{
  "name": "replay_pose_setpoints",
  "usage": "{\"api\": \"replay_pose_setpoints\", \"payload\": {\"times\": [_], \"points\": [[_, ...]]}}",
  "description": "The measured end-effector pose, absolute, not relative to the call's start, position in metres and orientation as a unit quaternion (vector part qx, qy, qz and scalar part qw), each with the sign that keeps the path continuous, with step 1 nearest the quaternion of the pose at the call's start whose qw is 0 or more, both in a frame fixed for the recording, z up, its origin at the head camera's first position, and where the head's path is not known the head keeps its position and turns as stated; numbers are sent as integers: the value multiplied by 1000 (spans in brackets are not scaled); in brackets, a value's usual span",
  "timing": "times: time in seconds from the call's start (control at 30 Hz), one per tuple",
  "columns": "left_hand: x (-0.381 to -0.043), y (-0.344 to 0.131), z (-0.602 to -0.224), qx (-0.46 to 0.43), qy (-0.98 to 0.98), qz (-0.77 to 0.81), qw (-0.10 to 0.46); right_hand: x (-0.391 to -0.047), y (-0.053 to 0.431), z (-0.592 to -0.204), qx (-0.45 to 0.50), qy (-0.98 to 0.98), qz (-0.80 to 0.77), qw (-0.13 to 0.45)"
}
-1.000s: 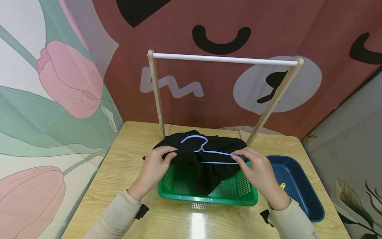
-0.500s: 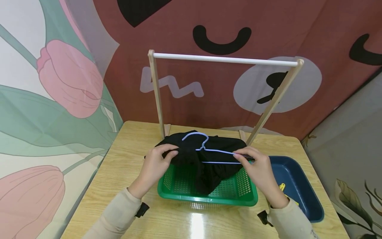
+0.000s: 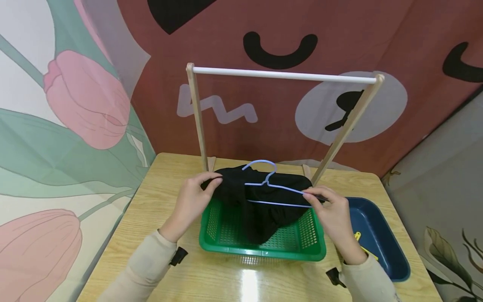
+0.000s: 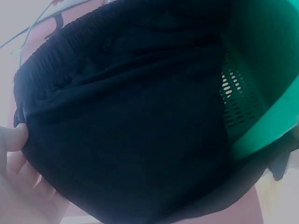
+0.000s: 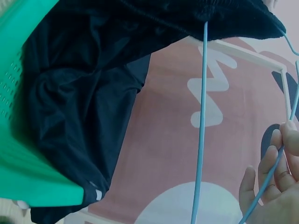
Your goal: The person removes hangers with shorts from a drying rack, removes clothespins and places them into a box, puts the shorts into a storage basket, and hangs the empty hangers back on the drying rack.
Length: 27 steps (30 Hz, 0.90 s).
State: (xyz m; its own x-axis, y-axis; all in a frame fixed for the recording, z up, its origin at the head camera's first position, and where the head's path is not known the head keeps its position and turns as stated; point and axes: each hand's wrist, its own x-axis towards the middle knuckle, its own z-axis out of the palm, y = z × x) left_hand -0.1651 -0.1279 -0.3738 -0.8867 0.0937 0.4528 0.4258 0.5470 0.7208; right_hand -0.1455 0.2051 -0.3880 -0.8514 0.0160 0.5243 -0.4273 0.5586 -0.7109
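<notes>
Black pants (image 3: 260,226) with a gathered elastic waistband (image 4: 60,60) lie bunched over a green basket (image 3: 260,253), partly inside it. My left hand (image 3: 190,199) pinches the edge of the pants at their left end, thumb on top. Between thumb and fingers, my right hand (image 3: 333,214) grips the right arm of a light blue hanger (image 3: 260,161). The hanger's left part disappears into the waistband, while its hook stands up above the cloth. In the right wrist view, the hanger's lower bar (image 5: 201,121) runs into the pants' opening.
Behind the basket stands a rack with wooden posts (image 3: 197,113) and a white rod (image 3: 283,75). To the right, a dark blue tray (image 3: 388,239) holds yellow items (image 3: 357,236). Everything rests on a wooden table (image 3: 132,235) against a printed cloth backdrop (image 3: 226,42).
The hanger has shifted up and to the right, with my right hand moving slightly right along with it. My left hand has risen a little, lifting the pants' left edge.
</notes>
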Motion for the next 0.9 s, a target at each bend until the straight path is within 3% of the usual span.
{"api": "replay_pose_setpoints", "payload": {"times": [0.4, 0.9], "points": [[-173, -142, -356, -120, -853, -469, 194, -142, 228, -385, 72, -848, 459, 256], [-187, -154, -356, -75, -847, -504, 150, -129, 260, -384, 21, -835, 470, 284]]}}
